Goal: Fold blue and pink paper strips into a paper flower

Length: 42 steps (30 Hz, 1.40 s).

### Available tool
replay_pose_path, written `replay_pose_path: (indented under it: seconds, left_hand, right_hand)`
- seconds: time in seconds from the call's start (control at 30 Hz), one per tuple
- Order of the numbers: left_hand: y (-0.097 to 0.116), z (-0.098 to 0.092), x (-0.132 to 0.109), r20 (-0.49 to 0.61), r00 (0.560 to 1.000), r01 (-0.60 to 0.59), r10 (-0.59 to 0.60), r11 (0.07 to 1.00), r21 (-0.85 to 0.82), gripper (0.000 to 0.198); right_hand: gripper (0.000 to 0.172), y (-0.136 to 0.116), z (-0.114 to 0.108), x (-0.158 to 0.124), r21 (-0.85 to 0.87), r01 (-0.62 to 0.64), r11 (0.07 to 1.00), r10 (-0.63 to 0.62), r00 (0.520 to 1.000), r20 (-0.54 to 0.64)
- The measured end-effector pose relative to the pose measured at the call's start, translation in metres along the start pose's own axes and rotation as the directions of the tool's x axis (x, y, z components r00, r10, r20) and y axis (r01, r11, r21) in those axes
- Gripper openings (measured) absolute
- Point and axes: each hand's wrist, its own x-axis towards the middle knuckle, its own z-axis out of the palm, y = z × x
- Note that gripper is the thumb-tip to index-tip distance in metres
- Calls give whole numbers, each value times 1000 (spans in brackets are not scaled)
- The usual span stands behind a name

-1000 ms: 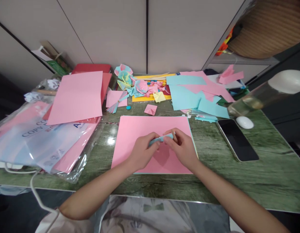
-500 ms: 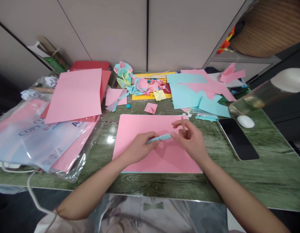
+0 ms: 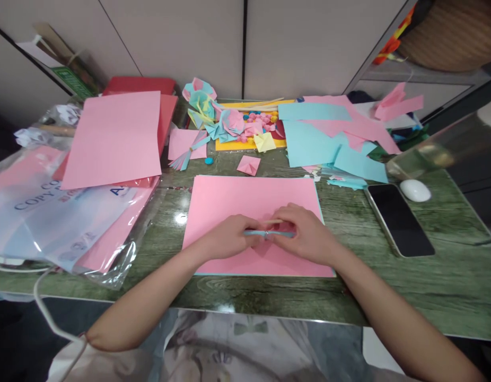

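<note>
Above a stack of pink paper sheets (image 3: 229, 201), a narrow folded light-blue paper strip (image 3: 279, 233) is stretched between my hands, with something thin and shiny around its middle. My left hand (image 3: 227, 236) is closed on the strip's left part. My right hand (image 3: 307, 233) is closed at the other end, its thumb against the strip. A thin wooden stick (image 3: 274, 221) lies along the strip's far side, its right end in my right fingers. Under the top sheet, a blue edge shows.
Clear-bagged copy paper (image 3: 82, 212) and a pink sheet (image 3: 114, 140) lie left. Behind are paper flowers (image 3: 231, 124), pompoms (image 3: 263, 121) and a small folded pink square (image 3: 249, 165). At right are blue paper pieces (image 3: 309, 146), a phone (image 3: 400, 220), a white mouse (image 3: 415, 190) and a bottle (image 3: 436, 146).
My right hand has come in to the strip's right end, and the stick it holds has swung from upright to lying along the strip. The camera view has shifted slightly.
</note>
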Motion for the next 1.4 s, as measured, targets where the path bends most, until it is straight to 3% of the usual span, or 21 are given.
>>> replay_pose_path:
  seconds: [0.17, 0.4, 0.93, 1.4]
  left_hand:
    - [4, 0, -3, -23, 1000, -12, 13, 1000, 29, 25]
    - [8, -1, -4, -10, 1000, 5, -6, 996, -92, 25]
    - [9, 0, -4, 5, 999, 45, -45, 980, -195, 21]
    - [12, 4, -7, -83, 996, -24, 21, 999, -38, 21]
  right_hand:
    - [7, -1, 0, 0, -31, 23, 999, -21, 996, 81]
    - [4, -3, -1, -1, -22, 41, 999, -39, 994, 98]
    - [4, -4, 1, 0, -32, 88, 996, -87, 995, 45]
    - [12, -3, -1, -1, -28, 93, 995, -92, 995, 39]
